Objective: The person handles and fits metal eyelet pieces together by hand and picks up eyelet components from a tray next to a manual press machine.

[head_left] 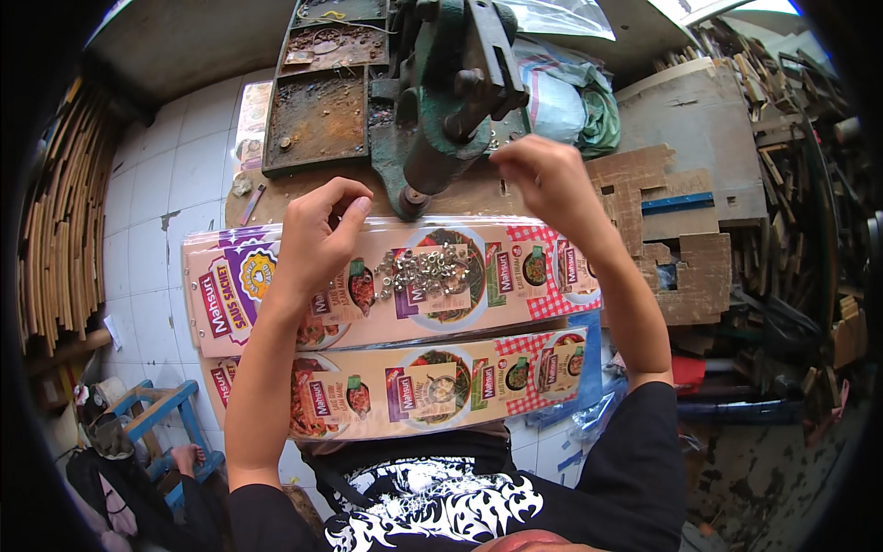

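Left of the foot of a green cast-iron hand press (432,147), my left hand (324,225) hovers over the upper printed panel (235,322). Its fingers are curled and the thumb lies close to the forefinger; anything between them is hidden. My right hand (556,179) is raised to the right of the press, slightly blurred, with its fingers drawn together in a pinch. Whatever is in that pinch is too small to make out. A loose heap of small silvery metal eyelets (428,269) lies on the upper panel. A second, similar printed stack (405,428) lies nearer my body.
A rusty compartmented tray (317,120) stands left of the press. Behind its right side lies a white and green sack (561,106). Torn cardboard (681,276) lies to the right. Wooden strips (69,212) lean far left, near a blue stool (161,419) and another person's foot (187,458).
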